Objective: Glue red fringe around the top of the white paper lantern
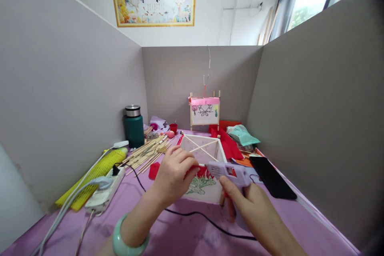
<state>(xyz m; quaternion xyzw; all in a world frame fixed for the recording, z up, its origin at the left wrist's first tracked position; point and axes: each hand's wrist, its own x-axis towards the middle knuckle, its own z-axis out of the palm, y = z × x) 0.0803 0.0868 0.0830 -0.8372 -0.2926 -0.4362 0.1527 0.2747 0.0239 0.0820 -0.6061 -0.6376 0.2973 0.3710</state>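
Note:
My left hand (175, 176) grips the near side of a square wooden-stick lantern frame (204, 148), which has a painted paper panel (201, 189) on its front. My right hand (247, 204) is shut around a lilac hot glue gun (231, 171). The gun's thin nozzle points left, close to my left fingers and the lantern's top edge. My hand and the gun hide the point where the nozzle meets the frame. A pale green bangle (129, 238) circles my left wrist, and the gun's black cord (192, 213) trails across the pink tablecloth.
Grey partitions (75, 80) enclose the pink-covered table. A paper lantern (205, 111) stands at the back beside red cloth (226, 146). A teal flask (133, 128), bundled wooden sticks (144, 156), a power strip (105, 190) and a black phone (272, 177) lie around my hands.

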